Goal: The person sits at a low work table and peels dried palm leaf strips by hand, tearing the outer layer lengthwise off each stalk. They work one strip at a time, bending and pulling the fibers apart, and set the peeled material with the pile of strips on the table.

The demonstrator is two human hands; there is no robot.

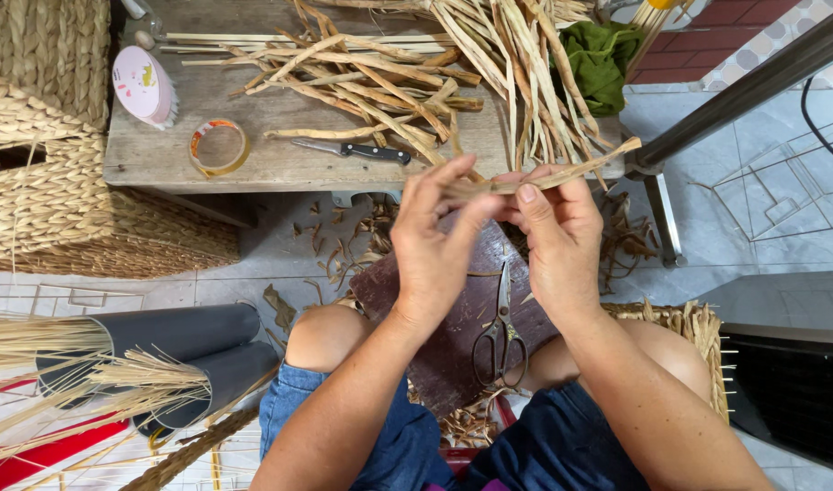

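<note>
Head view: left hand (432, 245) and right hand (557, 241) both pinch a dried fibre strip (562, 173) just off the bench's (162, 155) near edge. Scissors (500, 332) lie on a dark board (453, 336) across the knees; a knife (353, 149) rests near that edge.

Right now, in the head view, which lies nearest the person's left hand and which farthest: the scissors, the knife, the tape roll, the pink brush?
From the left hand:
1. Knife, just above it on the wooden bench.
2. Scissors, below and to the right, on the dark board over the lap.
3. Tape roll, farther left on the bench.
4. Pink brush, at the bench's far left end.
</note>
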